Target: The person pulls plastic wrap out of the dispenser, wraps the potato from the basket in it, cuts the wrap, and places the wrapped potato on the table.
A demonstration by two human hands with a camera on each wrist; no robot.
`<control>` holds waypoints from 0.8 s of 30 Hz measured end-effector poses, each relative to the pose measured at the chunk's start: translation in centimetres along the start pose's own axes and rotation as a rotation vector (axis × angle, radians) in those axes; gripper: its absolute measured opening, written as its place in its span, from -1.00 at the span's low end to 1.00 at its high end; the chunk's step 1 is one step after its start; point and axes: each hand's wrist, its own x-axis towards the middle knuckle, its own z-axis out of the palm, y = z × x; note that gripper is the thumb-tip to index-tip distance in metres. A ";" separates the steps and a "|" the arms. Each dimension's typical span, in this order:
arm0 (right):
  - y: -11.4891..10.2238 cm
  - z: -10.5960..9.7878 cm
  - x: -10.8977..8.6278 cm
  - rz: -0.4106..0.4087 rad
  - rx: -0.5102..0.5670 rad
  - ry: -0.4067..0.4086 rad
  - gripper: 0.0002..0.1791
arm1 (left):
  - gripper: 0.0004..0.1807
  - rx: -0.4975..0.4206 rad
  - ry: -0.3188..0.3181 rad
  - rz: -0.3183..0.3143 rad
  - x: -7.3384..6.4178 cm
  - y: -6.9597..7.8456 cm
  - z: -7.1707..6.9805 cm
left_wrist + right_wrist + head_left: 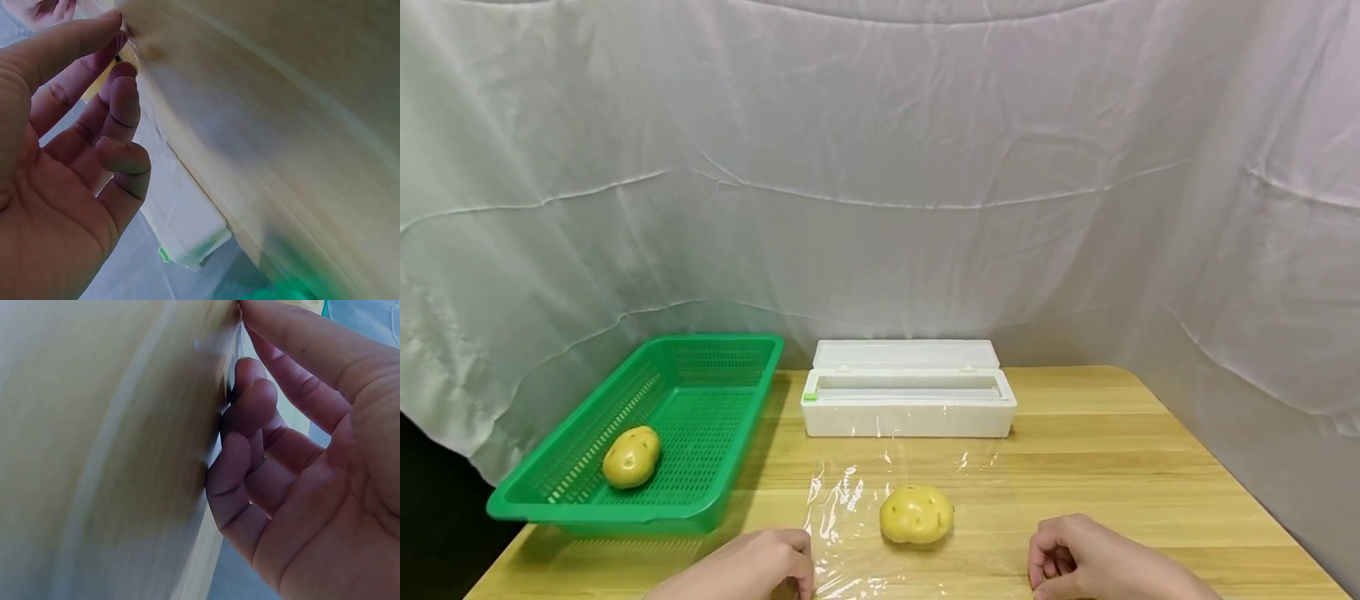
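Observation:
A sheet of clear plastic wrap (838, 517) lies on the table, its glossy creases showing mostly at the left. On it rests a yellow potato (917, 515), between the two hands. My left hand (758, 563) pinches the wrap's near left side between thumb and index finger; in the left wrist view, film (145, 94) runs from those fingertips. At the near right side, my right hand (1093, 560) pinches the wrap with thumb and index finger, the other fingers curled. Right wrist view: the fingertips (240, 415) are low at the tabletop, and the film there is barely visible.
Behind the potato stands a white wrap dispenser box (910, 422) with its lid raised and a green piece at its left end. A green plastic basket (617, 527) at the left holds another potato (632, 457). Grey-white cloth (880, 167) hangs around the wooden table (1150, 483).

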 end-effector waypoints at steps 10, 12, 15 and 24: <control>-0.1 0.1 0.1 0.025 0.002 0.003 -0.88 | -0.77 0.187 0.081 0.115 -0.5 0.1 0.1; -0.1 0.1 0.1 0.010 -0.025 0.011 -0.87 | -0.73 0.190 0.089 0.110 -0.5 0.3 0.2; -0.1 0.2 0.1 0.001 -0.039 0.009 -0.86 | -0.69 0.203 0.102 0.113 -0.5 0.4 0.3; -0.3 0.1 0.1 0.011 0.023 -0.021 -0.87 | -0.77 0.199 0.087 0.076 -0.4 0.3 0.5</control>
